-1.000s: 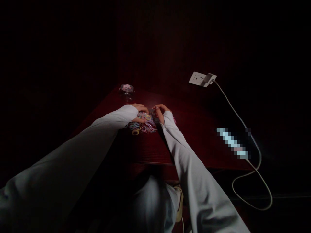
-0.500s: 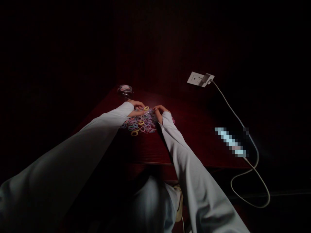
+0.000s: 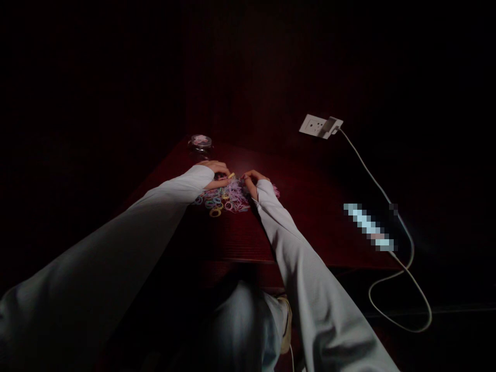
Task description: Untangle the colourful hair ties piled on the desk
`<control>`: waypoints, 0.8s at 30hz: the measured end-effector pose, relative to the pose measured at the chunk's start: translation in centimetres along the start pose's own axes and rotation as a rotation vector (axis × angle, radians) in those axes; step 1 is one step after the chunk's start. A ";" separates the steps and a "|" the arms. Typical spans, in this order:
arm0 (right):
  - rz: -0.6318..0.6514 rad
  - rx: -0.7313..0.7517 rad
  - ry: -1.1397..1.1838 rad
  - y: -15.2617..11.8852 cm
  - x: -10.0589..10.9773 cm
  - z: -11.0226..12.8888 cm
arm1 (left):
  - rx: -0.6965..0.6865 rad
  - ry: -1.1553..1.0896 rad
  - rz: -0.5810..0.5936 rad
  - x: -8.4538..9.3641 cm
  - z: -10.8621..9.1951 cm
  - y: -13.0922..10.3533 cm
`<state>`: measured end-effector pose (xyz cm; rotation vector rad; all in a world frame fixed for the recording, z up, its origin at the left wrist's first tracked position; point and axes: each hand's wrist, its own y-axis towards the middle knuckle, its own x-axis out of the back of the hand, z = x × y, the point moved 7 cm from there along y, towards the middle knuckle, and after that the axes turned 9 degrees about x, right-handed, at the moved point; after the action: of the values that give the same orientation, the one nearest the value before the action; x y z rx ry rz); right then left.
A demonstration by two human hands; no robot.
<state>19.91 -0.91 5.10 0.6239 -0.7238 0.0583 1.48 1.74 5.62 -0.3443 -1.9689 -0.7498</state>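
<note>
A heap of small colourful hair ties (image 3: 228, 199), in lilac, pink, blue and yellow, lies on the dark red table. My left hand (image 3: 217, 172) reaches in over the heap's left side, with a yellow hair tie (image 3: 231, 176) pinched at the tips of its thumb and fingers. On the other side, my right hand (image 3: 252, 181) has thumb and fingers brought together at the heap's edge. Whatever sits between those fingertips is too small and dark to tell. The two hands are a short gap apart.
A clear round jar (image 3: 200, 147) with pinkish contents stands at the table's far left. To the right lies a blurred-out phone-like device (image 3: 368, 227) on a white cable (image 3: 362, 161). That cable runs to a wall socket (image 3: 313, 125). The table's front edge (image 3: 240, 259) is near my knees.
The yellow hair tie in my left hand has tilted from a face-on ring to nearly edge-on and sits slightly lower. My right hand has shifted slightly left.
</note>
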 end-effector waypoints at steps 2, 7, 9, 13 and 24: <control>0.007 0.000 -0.013 0.0 0.0 0.1 | 0.009 0.041 -0.024 -0.1 0.3 0.0; 0.010 0.003 -0.035 0.0 0.1 0.2 | 0.072 0.048 -0.064 0.3 0.1 -0.3; 0.009 0.000 -0.037 0.0 0.1 0.2 | 0.083 0.039 -0.057 0.5 -0.2 -0.4; 0.009 -0.012 -0.036 -0.1 0.2 0.3 | 0.083 0.024 -0.064 0.7 -0.5 -0.4; 0.013 -0.013 -0.025 -0.1 0.3 0.5 | 0.034 0.030 -0.174 1.7 -1.3 -0.7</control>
<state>19.88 -1.30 5.52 0.6089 -0.7517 0.0581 1.14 0.27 7.32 -0.1415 -1.9986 -0.8255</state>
